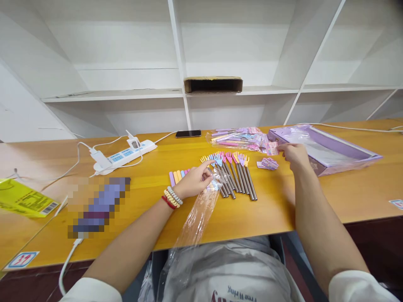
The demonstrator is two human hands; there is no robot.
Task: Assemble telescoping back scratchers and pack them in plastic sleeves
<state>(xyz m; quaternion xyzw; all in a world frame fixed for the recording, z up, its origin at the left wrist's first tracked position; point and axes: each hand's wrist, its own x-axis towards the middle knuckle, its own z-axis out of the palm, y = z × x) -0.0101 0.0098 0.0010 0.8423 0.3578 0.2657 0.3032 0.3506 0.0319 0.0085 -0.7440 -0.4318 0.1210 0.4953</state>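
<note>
My left hand point(195, 181) rests over the mouth of a long clear plastic bag point(198, 212), index finger stretched out and thumb apart from it; my curled fingers are hidden, so I can't fairly tell whether they grip the film. The bag trails from beneath my palm over the front edge of the surface point(252, 220) toward my lap. Just right of that hand, a row of metal-rod back scratchers point(239, 176) lies side by side, their yellow, blue, pink and purple claws pointing away from me; coloured handles point(176, 176) show on its other side. My right hand point(294, 155) is closed at the fingertips on the edge of a pink card point(272, 147), right by the end of the bagged pack point(237, 138). A small pile of cards point(267, 164) sits nearer me, between the scratchers and my right forearm, and the purple box point(343, 144) stands close beyond that wrist, crowding its right side.
</note>
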